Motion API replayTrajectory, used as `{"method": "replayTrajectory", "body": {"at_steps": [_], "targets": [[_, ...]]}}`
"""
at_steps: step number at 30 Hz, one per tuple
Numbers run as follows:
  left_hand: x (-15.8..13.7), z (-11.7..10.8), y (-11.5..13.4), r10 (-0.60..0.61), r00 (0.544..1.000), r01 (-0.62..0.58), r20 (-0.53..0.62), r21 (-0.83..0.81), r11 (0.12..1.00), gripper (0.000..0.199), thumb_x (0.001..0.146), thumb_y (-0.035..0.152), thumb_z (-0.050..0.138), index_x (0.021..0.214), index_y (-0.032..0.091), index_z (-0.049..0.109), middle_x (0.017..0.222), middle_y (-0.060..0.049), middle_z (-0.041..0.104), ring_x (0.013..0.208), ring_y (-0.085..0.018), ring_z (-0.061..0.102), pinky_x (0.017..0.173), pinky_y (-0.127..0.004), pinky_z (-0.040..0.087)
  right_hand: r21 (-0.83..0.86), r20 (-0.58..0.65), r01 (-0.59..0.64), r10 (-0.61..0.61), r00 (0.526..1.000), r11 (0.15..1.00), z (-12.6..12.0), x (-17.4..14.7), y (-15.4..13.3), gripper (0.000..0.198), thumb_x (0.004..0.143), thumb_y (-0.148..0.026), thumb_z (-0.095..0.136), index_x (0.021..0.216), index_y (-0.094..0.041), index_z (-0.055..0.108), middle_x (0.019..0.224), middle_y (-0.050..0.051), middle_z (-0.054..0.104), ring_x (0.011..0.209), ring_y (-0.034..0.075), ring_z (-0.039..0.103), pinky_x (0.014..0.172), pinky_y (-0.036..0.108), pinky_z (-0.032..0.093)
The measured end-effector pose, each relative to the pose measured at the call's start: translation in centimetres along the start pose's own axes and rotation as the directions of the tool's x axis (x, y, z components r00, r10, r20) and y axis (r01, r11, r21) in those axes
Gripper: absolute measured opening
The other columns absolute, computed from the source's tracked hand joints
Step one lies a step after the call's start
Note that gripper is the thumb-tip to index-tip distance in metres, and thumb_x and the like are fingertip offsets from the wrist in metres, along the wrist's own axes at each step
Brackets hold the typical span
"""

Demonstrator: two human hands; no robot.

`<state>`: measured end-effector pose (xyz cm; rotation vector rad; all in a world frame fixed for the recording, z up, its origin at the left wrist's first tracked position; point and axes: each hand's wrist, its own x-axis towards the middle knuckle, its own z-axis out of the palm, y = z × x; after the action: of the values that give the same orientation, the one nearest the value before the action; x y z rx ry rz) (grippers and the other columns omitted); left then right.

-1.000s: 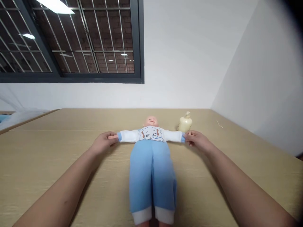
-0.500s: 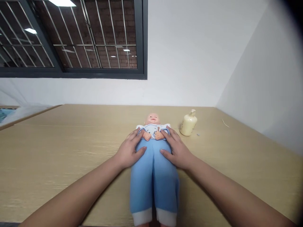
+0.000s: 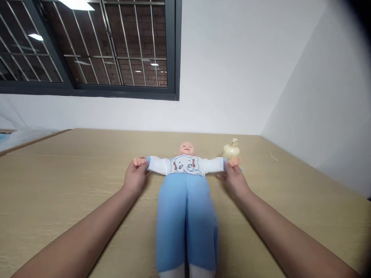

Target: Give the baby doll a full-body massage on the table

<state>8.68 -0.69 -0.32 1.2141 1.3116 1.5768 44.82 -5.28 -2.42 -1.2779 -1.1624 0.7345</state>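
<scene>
A baby doll (image 3: 185,164) lies on its back on the wooden tabletop (image 3: 72,185), head toward the wall. It wears a white top with an elephant face and blue trousers with white cuffs. Both its arms are stretched straight out sideways. My left hand (image 3: 135,177) is closed around the doll's hand and cuff on the left, thumb on top. On the other side, my right hand (image 3: 234,178) grips the opposite wrist the same way. The doll's feet are cut off by the lower frame edge.
Behind my right hand stands a cream pump bottle (image 3: 231,150), partly hidden by the doll's hand. A thin pale strip (image 3: 273,155) lies farther right. White walls border the table at the back and right, with a barred window (image 3: 121,46) above. Clear plastic sheeting (image 3: 29,135) is at far left.
My hands have moved from the doll's sides out to its hands and taken hold. The doll's arms, folded over its belly before, are now spread wide.
</scene>
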Motion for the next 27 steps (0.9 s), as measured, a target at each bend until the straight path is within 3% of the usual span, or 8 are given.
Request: {"method": "replayTrajectory", "body": {"at_steps": [3,6,9,13,17,21,24,27], "targets": [[0.6,-0.1,-1.3,-0.102,0.995,0.099,-0.024,-0.081,0.992,0.016,0.076,0.03,0.062,0.082,0.021,0.05,0.087,-0.004,0.065,0.086,-0.023,0.069,0.079,-0.043,0.062,0.231,0.029,-0.233,0.233,0.972,0.945,0.0,0.4,0.4,0.045,0.094,-0.062,0.043,0.12,-0.027,0.054,0.127,0.013,0.067,0.115,0.031,0.068,0.086,0.05,0.063],[0.5,-0.1,-1.4,-0.143,0.989,0.138,-0.025,-0.14,0.98,0.018,0.075,0.028,0.063,0.079,0.022,0.047,0.087,-0.003,0.064,0.088,-0.022,0.069,0.081,-0.042,0.062,0.31,0.044,-0.298,0.299,0.953,0.903,0.3,0.3,0.3,0.037,0.095,-0.055,0.046,0.115,-0.027,0.055,0.124,0.013,0.069,0.116,0.031,0.068,0.091,0.051,0.062],[-0.5,0.3,-0.2,-0.085,0.996,0.084,0.002,-0.143,0.986,0.018,0.077,0.031,0.066,0.083,0.022,0.052,0.092,-0.003,0.066,0.094,-0.022,0.068,0.086,-0.041,0.06,0.299,0.012,-0.176,0.18,0.984,0.938,0.9,-0.4,-0.4,0.041,0.095,-0.056,0.049,0.126,-0.029,0.051,0.138,0.01,0.061,0.124,0.03,0.063,0.097,0.051,0.059],[-2.6,1.1,1.6,0.221,0.961,-0.224,0.166,0.0,0.974,0.03,0.083,0.038,0.067,0.106,0.02,0.061,0.113,-0.009,0.068,0.109,-0.026,0.064,0.098,-0.042,0.053,0.078,0.137,0.13,-0.139,0.981,0.989,1.6,-2.5,-2.1,0.065,0.091,-0.053,0.063,0.146,-0.032,0.036,0.151,0.009,0.049,0.139,0.029,0.049,0.111,0.049,0.048],[-4.4,1.4,1.7,0.404,0.792,-0.539,0.458,0.215,0.814,0.056,0.09,0.04,0.062,0.141,0.022,0.05,0.145,-0.012,0.054,0.132,-0.03,0.052,0.11,-0.046,0.044,-0.178,0.35,0.361,-0.284,0.893,0.915,2.2,-4.2,-3.1,0.091,0.088,-0.053,0.067,0.159,-0.035,0.013,0.166,0.007,0.023,0.152,0.03,0.026,0.119,0.052,0.036],[-5.0,1.7,0.9,0.425,0.626,-0.751,0.654,0.356,0.556,0.068,0.09,0.042,0.063,0.153,0.024,0.042,0.157,-0.013,0.041,0.144,-0.034,0.036,0.118,-0.051,0.031,-0.469,0.507,0.487,-0.227,0.832,0.737,2.8,-4.9,-3.3,0.092,0.085,-0.06,0.067,0.16,-0.034,0.02,0.17,0.007,0.004,0.156,0.035,0.006,0.123,0.059,0.02],[-5.1,2.0,0.6,0.444,0.613,-0.778,0.654,0.4,0.485,0.067,0.091,0.041,0.063,0.152,0.023,0.042,0.155,-0.014,0.042,0.143,-0.033,0.038,0.117,-0.051,0.034,-0.516,0.517,0.508,-0.223,0.826,0.69,3.1,-4.9,-3.2,0.086,0.09,-0.06,0.06,0.16,-0.033,0.018,0.17,0.007,-0.002,0.156,0.035,0.002,0.123,0.059,0.019],[-4.7,2.1,0.6,0.492,0.643,-0.759,0.586,0.402,0.513,0.058,0.092,0.037,0.061,0.147,0.023,0.048,0.148,-0.012,0.05,0.138,-0.03,0.045,0.115,-0.048,0.036,-0.463,0.47,0.499,-0.274,0.839,0.732,3.0,-4.5,-2.7,0.086,0.089,-0.058,0.062,0.16,-0.032,0.02,0.169,0.008,0.008,0.156,0.033,0.01,0.124,0.057,0.02]]}}
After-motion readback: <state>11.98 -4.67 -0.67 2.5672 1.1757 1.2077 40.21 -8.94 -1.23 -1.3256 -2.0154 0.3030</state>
